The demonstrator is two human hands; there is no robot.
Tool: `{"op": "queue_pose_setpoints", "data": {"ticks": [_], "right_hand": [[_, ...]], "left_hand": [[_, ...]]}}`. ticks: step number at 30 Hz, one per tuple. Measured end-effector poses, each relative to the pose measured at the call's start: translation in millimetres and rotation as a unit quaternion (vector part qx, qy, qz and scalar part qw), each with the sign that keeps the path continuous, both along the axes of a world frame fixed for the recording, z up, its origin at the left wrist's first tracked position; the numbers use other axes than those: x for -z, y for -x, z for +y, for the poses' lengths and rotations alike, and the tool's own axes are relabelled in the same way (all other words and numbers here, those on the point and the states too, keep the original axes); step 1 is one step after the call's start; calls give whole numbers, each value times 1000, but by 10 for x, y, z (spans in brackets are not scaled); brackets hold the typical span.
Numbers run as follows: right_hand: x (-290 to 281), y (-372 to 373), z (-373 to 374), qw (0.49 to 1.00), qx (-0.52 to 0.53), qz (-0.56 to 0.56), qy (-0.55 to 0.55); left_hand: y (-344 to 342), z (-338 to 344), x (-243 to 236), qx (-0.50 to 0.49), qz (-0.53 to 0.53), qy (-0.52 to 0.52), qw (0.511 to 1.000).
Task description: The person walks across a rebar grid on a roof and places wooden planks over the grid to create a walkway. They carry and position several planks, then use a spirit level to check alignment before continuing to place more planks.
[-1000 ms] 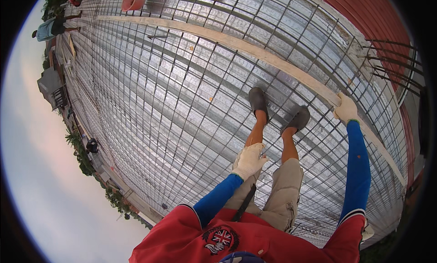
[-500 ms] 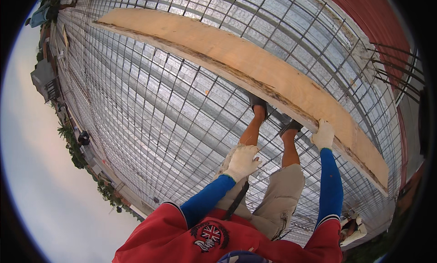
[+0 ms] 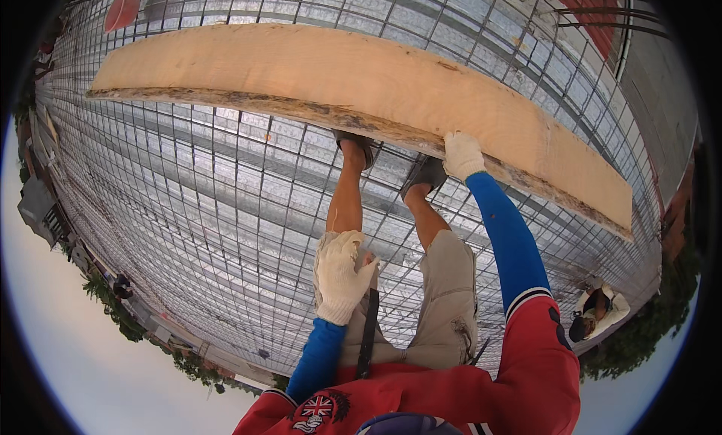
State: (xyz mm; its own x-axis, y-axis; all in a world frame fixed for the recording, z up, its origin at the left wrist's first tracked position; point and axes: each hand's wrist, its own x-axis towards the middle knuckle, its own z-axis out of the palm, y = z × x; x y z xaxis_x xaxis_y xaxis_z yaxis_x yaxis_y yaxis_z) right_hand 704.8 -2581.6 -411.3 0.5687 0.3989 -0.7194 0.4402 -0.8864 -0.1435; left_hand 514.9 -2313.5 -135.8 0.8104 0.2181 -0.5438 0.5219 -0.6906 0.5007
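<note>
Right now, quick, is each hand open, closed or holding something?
Left hand: open, loosely curled, nothing visible in it, over the khaki shorts.
Right hand: closed on the near edge of the wooden plank.

The person's dark rubber clogs [image 3: 425,177] partly hidden behind a long, pale wooden board [image 3: 361,80] toward twelve o'clock, red fabric shirt [image 3: 436,393] cut off at six o'clock, distant dark figure [image 3: 122,286] at eight o'clock too small to tell.

Under the grip [image 3: 463,155], dark mesh [image 3: 248,202] covers a metal floor [image 3: 389,164]. Far left of it, trees [image 3: 120,307] edge pale sky [image 3: 71,352]; beyond it, right, bars [image 3: 617,27] jut.
</note>
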Motion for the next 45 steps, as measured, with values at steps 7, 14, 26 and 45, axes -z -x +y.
{"op": "queue_pose_setpoints", "data": {"ticks": [7,14,26,45], "right_hand": [[587,483,78,999,-4,-36,13],[1113,711,94,995,-15,-97,11],[1282,739,331,995,22,-71,60],[-1823,1732,-1353,847,390,340,120]], "left_hand": [[760,-128,164,-92,94,19,991],[1065,-257,582,-4,69,19,997],[1188,-437,613,-63,113,9,992],[380,-283,-564,-267,-52,-27,962]]}}
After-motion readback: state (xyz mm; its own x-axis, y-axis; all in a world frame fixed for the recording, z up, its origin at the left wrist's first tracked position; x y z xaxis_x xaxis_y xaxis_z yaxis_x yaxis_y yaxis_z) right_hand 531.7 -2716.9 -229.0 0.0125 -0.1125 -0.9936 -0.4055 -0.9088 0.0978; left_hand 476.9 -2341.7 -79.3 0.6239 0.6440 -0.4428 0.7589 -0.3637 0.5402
